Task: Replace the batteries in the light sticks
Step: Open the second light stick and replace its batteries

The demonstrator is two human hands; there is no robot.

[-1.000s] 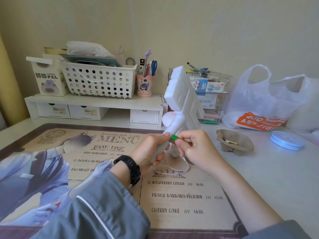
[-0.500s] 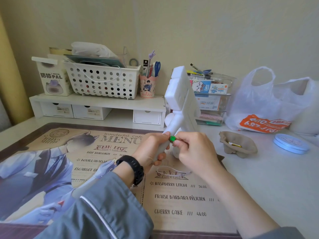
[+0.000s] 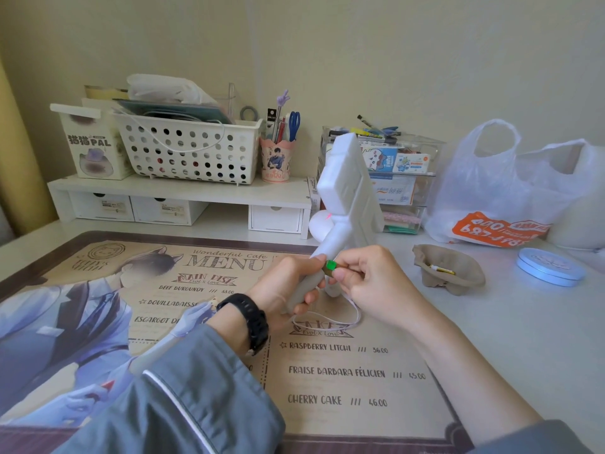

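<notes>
Mat [image 3: 327, 388] covers the near bench [image 3: 497, 339]; its near edge runs out of frame. A bare strip lies right of the mat, open as far as the tray.

Both forearms are over the mat. Left hand [image 3: 288, 283] wraps the stick's grey handle. Right hand [image 3: 370, 283] pinches a battery [image 3: 330, 267], green end showing, against the handle just beside the left thumb.

Stick [image 3: 343, 191]: white, flat blocky head, held above the mat and tilted up and away. Its cord [image 3: 327, 322] loops down to the mat.

Right of the hands, a crumpled pulp tray [image 3: 458, 280] holds one small gold-and-white cylinder [image 3: 442, 269]. Tin [image 3: 550, 267] sits beyond, apart.

At the back: bag [image 3: 507, 191], contents unclear; clear drawers [image 3: 409, 178] of packets; cup [image 3: 276, 162] with pens and scissors; holed basket [image 3: 186, 152] with cables, on the shelf [image 3: 180, 191].
</notes>
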